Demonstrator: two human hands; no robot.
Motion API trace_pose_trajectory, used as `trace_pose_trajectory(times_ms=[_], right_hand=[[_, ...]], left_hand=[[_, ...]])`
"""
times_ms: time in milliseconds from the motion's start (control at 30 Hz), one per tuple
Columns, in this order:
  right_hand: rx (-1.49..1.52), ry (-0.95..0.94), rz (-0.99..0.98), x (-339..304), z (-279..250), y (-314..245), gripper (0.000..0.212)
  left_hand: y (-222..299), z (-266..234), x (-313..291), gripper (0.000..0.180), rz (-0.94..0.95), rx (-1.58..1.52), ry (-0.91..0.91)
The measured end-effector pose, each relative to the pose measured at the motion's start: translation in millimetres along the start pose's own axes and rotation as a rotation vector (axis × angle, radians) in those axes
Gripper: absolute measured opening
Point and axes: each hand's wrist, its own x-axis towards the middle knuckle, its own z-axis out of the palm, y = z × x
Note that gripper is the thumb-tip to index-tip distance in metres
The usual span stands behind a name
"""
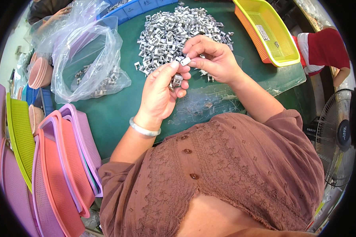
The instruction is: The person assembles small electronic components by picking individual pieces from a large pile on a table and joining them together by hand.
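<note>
A heap of small silver metal clips lies on the green table. My left hand is curled around several clips in its palm, thumb raised. My right hand meets it from the right and pinches one small metal clip between thumb and fingers, right at the left thumb's tip. Both hands hover just in front of the heap.
A clear plastic bag holding more clips lies at the left. Stacked pink, purple and green baskets stand at the lower left. A yellow-and-orange basket sits at the far right, beside a person in red. A fan stands at the right.
</note>
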Motion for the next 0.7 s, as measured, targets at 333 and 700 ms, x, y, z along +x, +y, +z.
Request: trace_pose_trajectory(times_ms=[333, 700], right_hand=[[-0.193, 0.06, -0.045, -6, 3, -4, 0.023], [-0.488, 0.208, -0.013, -8, -11, 13, 0.018]], left_hand=[[-10, -5, 6, 0.009, 0.033, 0.052, 0.101], [-17, -12, 10, 0.009, 0.098, 0.085, 0.108]])
